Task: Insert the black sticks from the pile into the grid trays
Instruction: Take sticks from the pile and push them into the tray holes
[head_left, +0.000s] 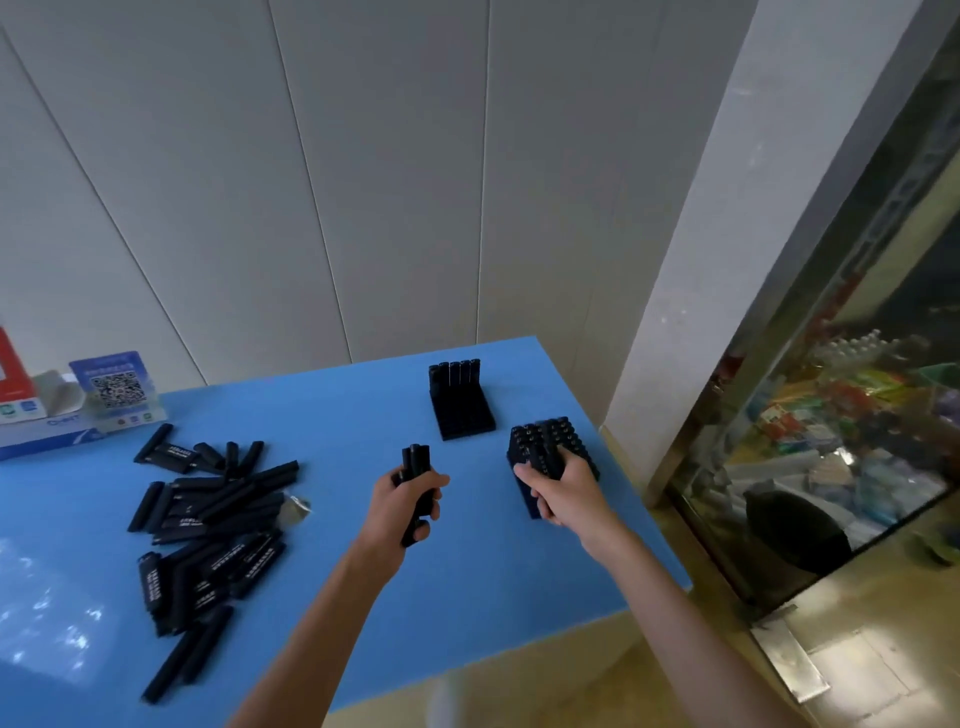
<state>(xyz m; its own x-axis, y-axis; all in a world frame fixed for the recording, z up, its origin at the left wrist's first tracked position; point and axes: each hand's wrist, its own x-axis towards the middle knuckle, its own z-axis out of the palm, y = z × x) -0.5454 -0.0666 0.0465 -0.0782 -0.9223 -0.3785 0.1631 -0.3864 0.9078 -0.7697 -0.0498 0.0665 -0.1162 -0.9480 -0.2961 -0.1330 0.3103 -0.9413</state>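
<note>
A pile of black sticks lies scattered on the left of the blue table. My left hand is closed around a small bundle of black sticks, held upright above the table's middle. My right hand grips the near side of a grid tray packed with upright sticks near the right edge. A second grid tray stands farther back, with one row of sticks along its far side and open holes in front.
A QR-code sign and boxes stand at the back left of the table. A white panelled wall runs behind. The table's right edge drops off beside a glass cabinet full of colourful goods.
</note>
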